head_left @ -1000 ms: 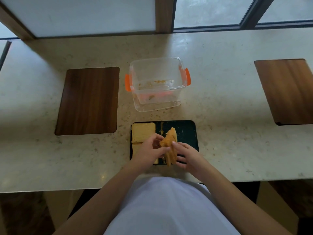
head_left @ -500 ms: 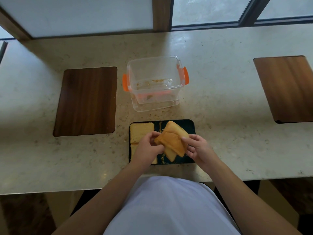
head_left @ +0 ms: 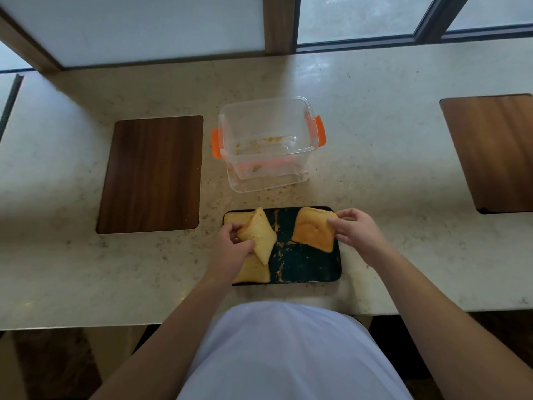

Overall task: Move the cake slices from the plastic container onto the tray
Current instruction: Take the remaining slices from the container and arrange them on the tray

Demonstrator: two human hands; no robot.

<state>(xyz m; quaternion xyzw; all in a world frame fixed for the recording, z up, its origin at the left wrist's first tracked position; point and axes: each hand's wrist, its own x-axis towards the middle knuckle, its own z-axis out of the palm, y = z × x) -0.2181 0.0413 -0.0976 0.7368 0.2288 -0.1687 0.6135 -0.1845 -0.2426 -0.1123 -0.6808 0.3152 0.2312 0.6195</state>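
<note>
Overhead, the table [head_left: 375,157] is a pale speckled stone slab running across the frame, backed along the top edge by window panes in wood and dark frames. Two dark wooden boards lie on it: one at left centre [head_left: 153,173], one at the right edge [head_left: 496,151]. The plastic container [head_left: 268,142] stands at centre, clear-walled with orange clips on both sides, holding only crumbs. Directly below it in the frame sits the tray [head_left: 305,264], black, crumb-strewn, near the table's front edge. Left hand [head_left: 233,249]: fingers pinched on a cake slice [head_left: 258,235], held tilted above the tray's left half. Under it, one slice [head_left: 252,274] lies flat at the tray's lower left corner, and another [head_left: 235,216] shows partly at the upper left corner. Right hand [head_left: 356,230]: fingers closed on the upper right corner of a second held slice [head_left: 313,232], over the tray's upper right part; whether its lower edge touches the tray cannot be told. The two held slices are apart, bare tray between them. A white garment fills the bottom centre.
</note>
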